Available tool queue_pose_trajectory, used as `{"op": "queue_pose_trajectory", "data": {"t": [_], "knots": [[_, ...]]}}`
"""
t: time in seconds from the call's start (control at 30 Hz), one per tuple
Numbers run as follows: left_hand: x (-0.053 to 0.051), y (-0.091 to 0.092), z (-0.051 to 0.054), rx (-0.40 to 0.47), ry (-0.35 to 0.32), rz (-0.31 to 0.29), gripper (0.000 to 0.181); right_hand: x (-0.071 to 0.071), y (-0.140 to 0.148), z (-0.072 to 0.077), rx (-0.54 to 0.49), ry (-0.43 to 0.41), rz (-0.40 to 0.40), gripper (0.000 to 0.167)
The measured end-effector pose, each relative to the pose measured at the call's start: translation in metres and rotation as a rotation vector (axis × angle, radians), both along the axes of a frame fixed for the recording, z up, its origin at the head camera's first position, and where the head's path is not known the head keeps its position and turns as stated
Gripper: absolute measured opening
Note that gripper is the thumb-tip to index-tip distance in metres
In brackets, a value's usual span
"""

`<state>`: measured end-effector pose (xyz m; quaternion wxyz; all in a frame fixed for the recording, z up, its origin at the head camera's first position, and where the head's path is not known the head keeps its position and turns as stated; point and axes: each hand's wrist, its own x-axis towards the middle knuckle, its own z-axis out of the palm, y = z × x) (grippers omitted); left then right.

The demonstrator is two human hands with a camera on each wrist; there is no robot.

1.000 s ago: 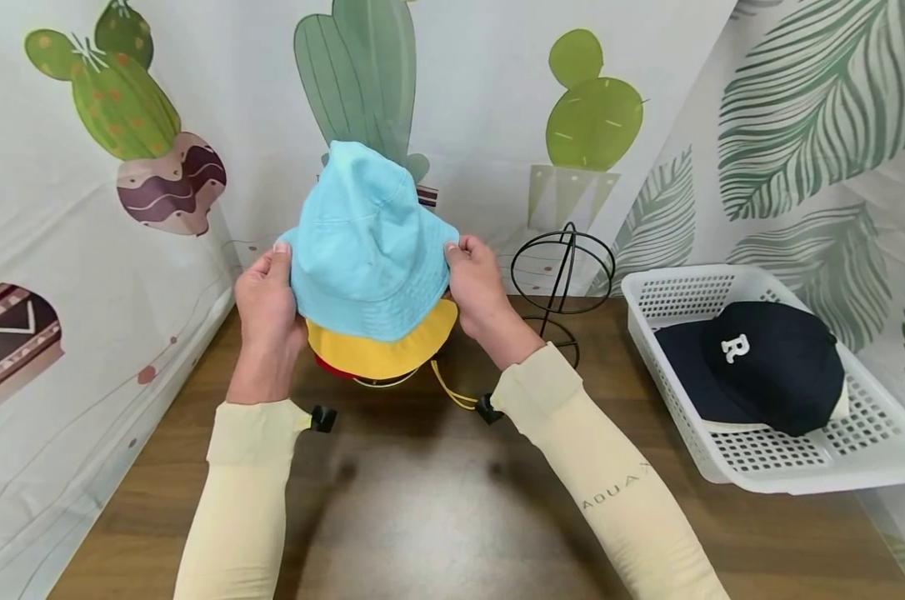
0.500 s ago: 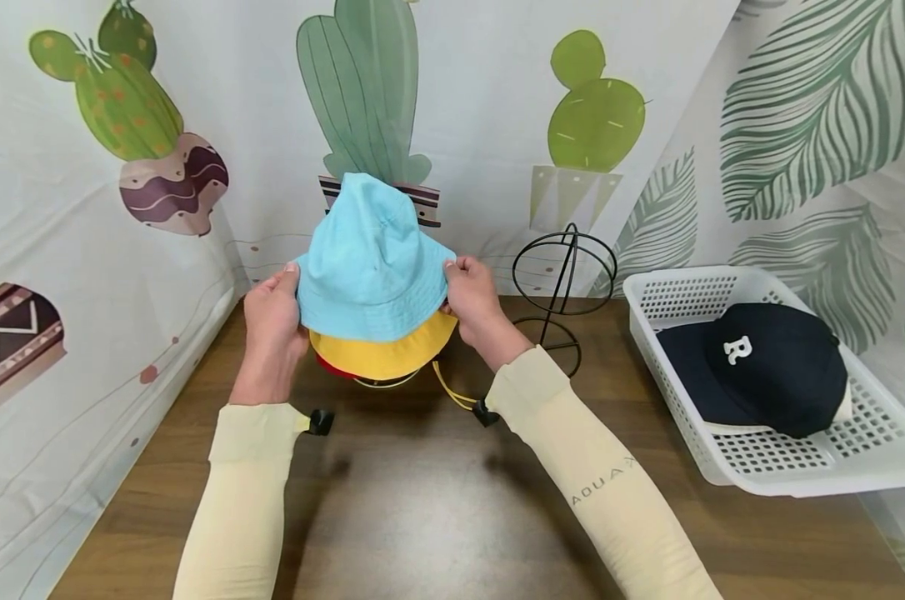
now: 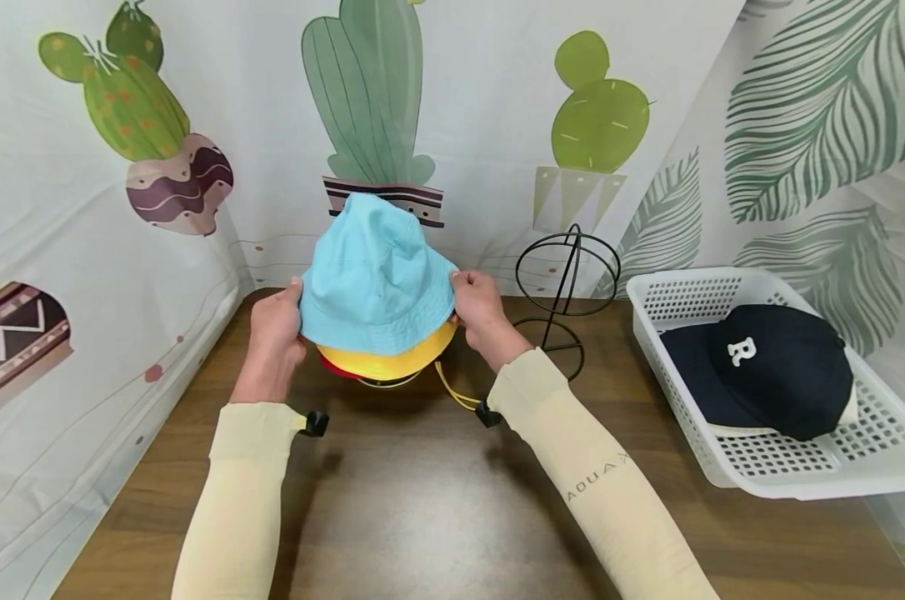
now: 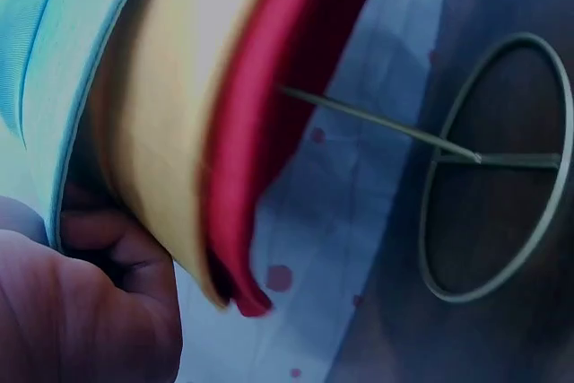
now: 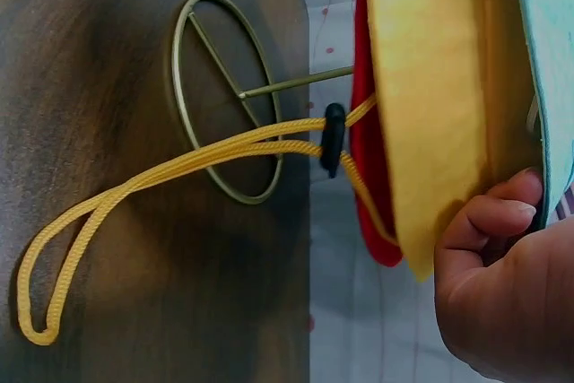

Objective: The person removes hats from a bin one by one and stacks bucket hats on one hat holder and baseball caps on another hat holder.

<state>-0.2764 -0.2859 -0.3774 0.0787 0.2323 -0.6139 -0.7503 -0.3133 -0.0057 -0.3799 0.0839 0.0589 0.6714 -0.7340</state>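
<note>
A light blue bucket hat (image 3: 377, 279) sits over a yellow hat (image 3: 392, 361), crown up. My left hand (image 3: 274, 329) pinches the blue brim at its left edge, and my right hand (image 3: 481, 310) pinches the right edge. Below the yellow brim, a red hat (image 4: 235, 159) shows in the left wrist view. A metal stand with a round wire base (image 5: 177, 78) holds the stack up from beneath; its top is hidden inside the hats. From the stack hangs a yellow cord (image 5: 152, 176) with a black cord lock (image 5: 333, 139).
To the right of the stack stands a bare black wire stand (image 3: 552, 321). A white plastic basket (image 3: 673, 400) at the right holds a black cap (image 3: 790, 367) with a letter R, lying on something white. Patterned cloth hangs behind the wooden table (image 3: 422, 517).
Both hands have lowered the blue hat onto the yellow one, its crown dropping in the head view. The blue brim is still held on both sides. Cap and basket stayed put.
</note>
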Motion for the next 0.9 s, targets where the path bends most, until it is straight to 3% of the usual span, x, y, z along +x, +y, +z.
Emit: {"op": "queue_pose_trajectory", "data": {"t": [0.3, 0.5, 0.6, 0.9], "knots": [[-0.005, -0.004, -0.019, -0.061, -0.024, -0.018, 0.033, -0.004, 0.000, -0.010, -0.008, -0.053, 0.031, 0.036], [-0.008, -0.007, -0.030, -0.188, -0.068, -0.032, 0.036, -0.006, 0.002, -0.015, 0.024, -0.078, 0.066, 0.036], [-0.009, -0.007, -0.034, -0.232, -0.090, -0.036, 0.039, -0.007, 0.003, -0.018, 0.036, -0.077, 0.082, 0.035], [-0.010, -0.004, -0.040, -0.290, -0.069, -0.052, 0.045, -0.010, 0.002, -0.030, 0.061, -0.074, 0.078, 0.038]]}}
